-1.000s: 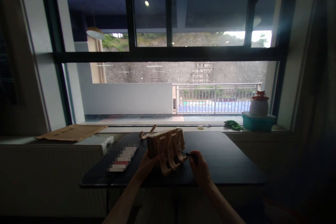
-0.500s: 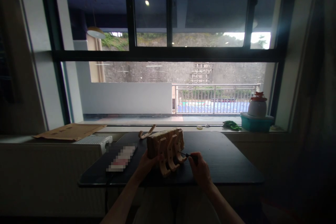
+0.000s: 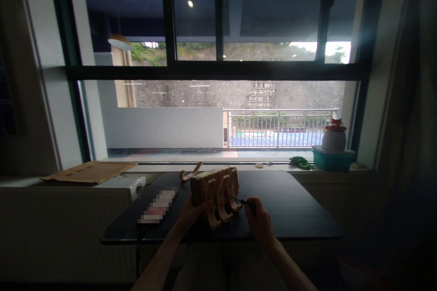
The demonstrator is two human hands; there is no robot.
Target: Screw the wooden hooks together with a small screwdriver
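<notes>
A rough wooden block (image 3: 199, 190) is tilted up above the dark table, and my left hand (image 3: 191, 213) grips its left side with the thumb across the front. Three curved wooden hooks, the left one (image 3: 211, 209), the middle one (image 3: 221, 198) and the right one (image 3: 235, 190), stand side by side on the block's front face. My right hand (image 3: 261, 223) is closed round the dark handle of a screwdriver (image 3: 242, 202). Its thin shaft points left at the right hook; whether the tip touches a screw is too small to tell.
A loose wooden hook (image 3: 191, 173) lies behind the block on the black table (image 3: 290, 211). A blurred phone-like thing (image 3: 157, 207) lies at the left. The windowsill carries a brown envelope (image 3: 90, 171), a green cloth (image 3: 301, 162) and a teal box (image 3: 332, 158) with a white jar (image 3: 334, 140).
My right hand's fingers have shifted slightly round the screwdriver handle. The block, the hooks and my left hand look the same.
</notes>
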